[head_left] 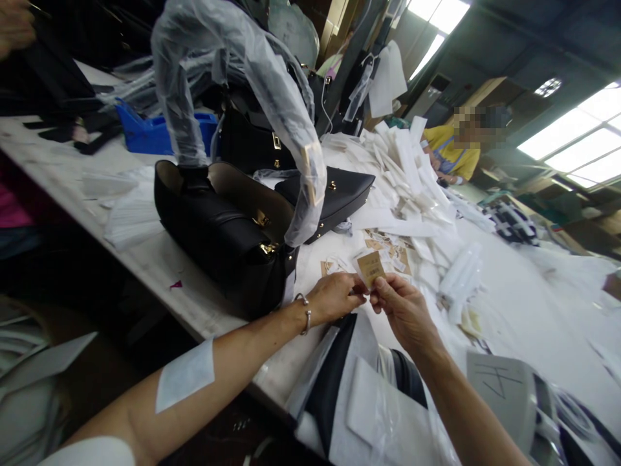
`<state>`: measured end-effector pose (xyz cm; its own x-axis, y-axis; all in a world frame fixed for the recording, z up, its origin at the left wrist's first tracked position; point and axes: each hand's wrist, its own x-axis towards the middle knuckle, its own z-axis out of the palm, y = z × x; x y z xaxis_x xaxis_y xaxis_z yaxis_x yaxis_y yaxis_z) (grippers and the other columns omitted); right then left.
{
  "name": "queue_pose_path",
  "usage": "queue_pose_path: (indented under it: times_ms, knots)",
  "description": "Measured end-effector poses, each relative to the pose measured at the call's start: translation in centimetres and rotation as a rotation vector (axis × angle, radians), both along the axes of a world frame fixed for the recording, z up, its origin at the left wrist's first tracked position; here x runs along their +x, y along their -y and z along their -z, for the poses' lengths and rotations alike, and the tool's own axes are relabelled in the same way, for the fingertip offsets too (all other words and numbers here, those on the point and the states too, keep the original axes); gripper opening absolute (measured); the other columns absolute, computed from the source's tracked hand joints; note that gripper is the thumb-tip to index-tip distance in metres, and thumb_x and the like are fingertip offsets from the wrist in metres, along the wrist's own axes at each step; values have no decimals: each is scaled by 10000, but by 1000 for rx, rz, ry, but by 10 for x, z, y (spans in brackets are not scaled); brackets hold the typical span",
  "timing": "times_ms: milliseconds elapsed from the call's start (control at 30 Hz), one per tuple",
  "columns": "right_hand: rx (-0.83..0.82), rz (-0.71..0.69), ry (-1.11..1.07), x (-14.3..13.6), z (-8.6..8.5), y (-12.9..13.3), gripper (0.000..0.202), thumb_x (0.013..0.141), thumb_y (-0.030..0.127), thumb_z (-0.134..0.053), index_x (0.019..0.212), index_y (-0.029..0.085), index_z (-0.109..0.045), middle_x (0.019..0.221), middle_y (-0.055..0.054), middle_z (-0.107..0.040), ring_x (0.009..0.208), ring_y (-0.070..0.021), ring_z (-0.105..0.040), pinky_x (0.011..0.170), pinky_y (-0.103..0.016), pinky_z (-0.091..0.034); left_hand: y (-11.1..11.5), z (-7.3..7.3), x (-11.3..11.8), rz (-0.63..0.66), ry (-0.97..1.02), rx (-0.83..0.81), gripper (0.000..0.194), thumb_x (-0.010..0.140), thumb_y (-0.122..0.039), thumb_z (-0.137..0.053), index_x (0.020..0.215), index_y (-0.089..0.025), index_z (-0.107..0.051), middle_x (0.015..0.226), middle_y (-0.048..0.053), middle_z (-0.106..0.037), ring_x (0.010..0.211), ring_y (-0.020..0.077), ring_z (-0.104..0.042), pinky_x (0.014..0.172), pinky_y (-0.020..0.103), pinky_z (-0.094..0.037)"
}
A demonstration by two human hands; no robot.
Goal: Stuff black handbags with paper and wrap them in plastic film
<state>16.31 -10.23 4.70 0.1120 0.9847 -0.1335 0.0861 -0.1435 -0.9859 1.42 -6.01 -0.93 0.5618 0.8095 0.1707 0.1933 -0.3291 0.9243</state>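
My right hand (400, 307) pinches a small brown paper tag (371, 266) with print on it between thumb and fingers. Right beside it, my left hand (337, 296) has its fingers curled closed at the tag's lower left edge; what they hold, if anything, is hidden. To the left stands a black handbag (208, 233), its top gaping and its tall handle (272, 77) wrapped in clear plastic. Below my hands lies a black bag (332, 378) partly covered in white wrapping. More brown tags (398, 249) with strings lie just beyond my fingers.
White paper strips (398, 162) are heaped across the table (524, 291). Behind the handbag are a blue tape dispenser (145, 129) and other black bags (334, 191). A grey machine (504, 395) stands at lower right. A person in yellow (453, 152) works at the far side.
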Motion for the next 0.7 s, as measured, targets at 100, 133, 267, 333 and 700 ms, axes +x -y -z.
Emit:
queue_pose_path:
  times_ms: [100, 133, 267, 333, 700]
  knots:
    - [31, 30, -17, 1, 2, 0, 334, 699, 490, -795, 737, 204, -627, 573, 22, -581, 502, -109, -502, 484, -249, -439, -1, 1, 2, -3, -18, 53, 140, 823, -186, -604, 931, -224, -686, 899, -12, -714, 828, 153, -650, 735, 236, -474]
    - [30, 53, -32, 3, 4, -1, 331, 695, 486, -797, 735, 206, -627, 575, 23, -580, 498, -107, -500, 478, -247, -440, -1, 1, 3, -1, -17, 67, 157, 830, -186, -595, 952, -230, -684, 919, -13, -716, 859, 157, -652, 763, 242, -479]
    - [12, 188, -107, 22, 12, -11, 327, 645, 439, -835, 732, 210, -618, 683, 13, -621, 512, -93, -513, 461, -231, -452, 1, 4, 7, 1, 24, 24, 282, 823, -133, -550, 1057, -245, -660, 980, -25, -720, 833, 145, -655, 771, 244, -500]
    - [-15, 249, -51, 33, 14, -18, 342, 619, 436, -840, 749, 209, -619, 709, 7, -629, 536, -105, -544, 473, -240, -473, 3, 5, 8, -60, 22, 22, 328, 790, -83, -535, 1053, -241, -652, 984, -24, -714, 820, 144, -650, 771, 247, -507]
    - [348, -192, 1098, -6, 18, -47, 168, 868, 251, -532, 909, 204, -688, 907, -76, -692, 766, -202, -625, 726, -332, -489, -1, -13, -7, -455, 361, 282, 196, 881, -93, -458, 959, -196, -606, 944, 29, -673, 899, 151, -635, 855, 271, -508]
